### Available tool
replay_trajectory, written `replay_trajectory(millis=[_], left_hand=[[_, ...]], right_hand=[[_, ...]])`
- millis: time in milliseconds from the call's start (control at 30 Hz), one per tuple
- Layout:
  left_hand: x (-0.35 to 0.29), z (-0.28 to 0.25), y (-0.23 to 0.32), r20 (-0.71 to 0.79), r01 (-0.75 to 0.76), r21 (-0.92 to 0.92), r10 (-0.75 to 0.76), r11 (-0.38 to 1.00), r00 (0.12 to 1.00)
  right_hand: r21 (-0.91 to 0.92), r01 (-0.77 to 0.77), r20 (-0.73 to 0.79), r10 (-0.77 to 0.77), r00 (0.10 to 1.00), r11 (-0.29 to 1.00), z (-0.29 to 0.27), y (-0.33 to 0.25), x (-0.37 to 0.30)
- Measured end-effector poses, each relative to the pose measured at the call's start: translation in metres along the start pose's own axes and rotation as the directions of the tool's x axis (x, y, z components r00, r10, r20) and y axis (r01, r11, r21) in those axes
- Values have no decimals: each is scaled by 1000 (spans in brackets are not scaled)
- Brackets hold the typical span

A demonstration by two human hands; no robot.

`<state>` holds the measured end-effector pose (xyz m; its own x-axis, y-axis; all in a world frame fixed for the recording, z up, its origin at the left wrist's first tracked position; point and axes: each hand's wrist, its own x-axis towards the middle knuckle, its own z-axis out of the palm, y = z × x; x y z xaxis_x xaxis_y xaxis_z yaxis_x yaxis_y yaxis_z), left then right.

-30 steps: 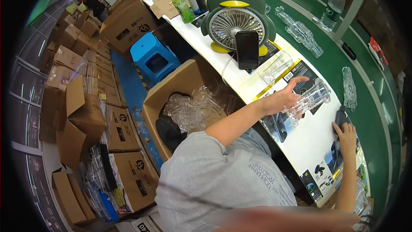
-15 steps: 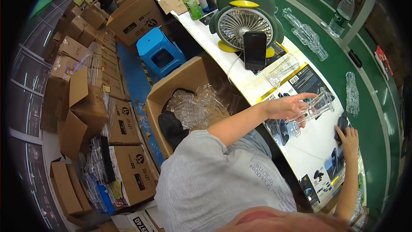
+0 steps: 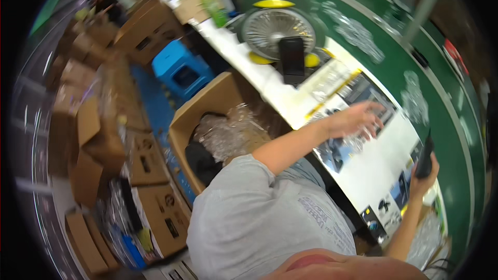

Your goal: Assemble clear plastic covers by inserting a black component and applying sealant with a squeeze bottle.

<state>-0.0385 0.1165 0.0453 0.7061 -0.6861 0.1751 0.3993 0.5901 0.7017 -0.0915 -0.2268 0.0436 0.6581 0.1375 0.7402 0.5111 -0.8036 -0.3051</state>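
Note:
My left hand (image 3: pixel 358 121) is over the white table, blurred by motion, its fingers bent around a clear moulded plastic piece (image 3: pixel 356 144). Most of that piece is hidden behind the hand. Further right, my right hand (image 3: pixel 427 172) grips a black handheld tool (image 3: pixel 425 159) with a thin pointed tip, raised off the table and pointing up. Printed card sheets with black and yellow areas (image 3: pixel 365 91) lie under and around my left hand. Another clear piece (image 3: pixel 328 82) rests on the table near the fan.
A green penguin-shaped fan (image 3: pixel 280 0) stands behind a dark phone (image 3: pixel 292 58). Clear moulded pieces (image 3: pixel 415 96) lie on the green belt (image 3: pixel 441 124). To the left are an open carton (image 3: pixel 179 124) of clear pieces, a blue stool (image 3: pixel 181 70) and stacked boxes (image 3: pixel 148 155).
My right hand has picked the black tool up off the table. My left hand has shifted slightly right over the table and turned with the clear piece. The whole view has shifted a little.

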Motion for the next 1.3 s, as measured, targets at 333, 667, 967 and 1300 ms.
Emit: replay_trajectory(millis=[333, 667, 967, 1300], left_hand=[[110, 0, -5, -27, -141, 794, 266, 592, 964], [98, 1, -32, -46, -84, 878, 256, 471, 965], [101, 2, -29, 65, -245, 784, 318, 570, 946], [96, -19, -19, -230, -97, 493, 236, 865, 944]], right_hand=[[969, -15, 202, 753, 626, -248, 23, -27, 23], [910, -349, 31, 802, 597, 224, 27, -57, 14], [920, -302, -20, 798, 602, 251, 28, -63, 14], [920, -344, 34, 836, 547, 188, 24, -67, 12]])
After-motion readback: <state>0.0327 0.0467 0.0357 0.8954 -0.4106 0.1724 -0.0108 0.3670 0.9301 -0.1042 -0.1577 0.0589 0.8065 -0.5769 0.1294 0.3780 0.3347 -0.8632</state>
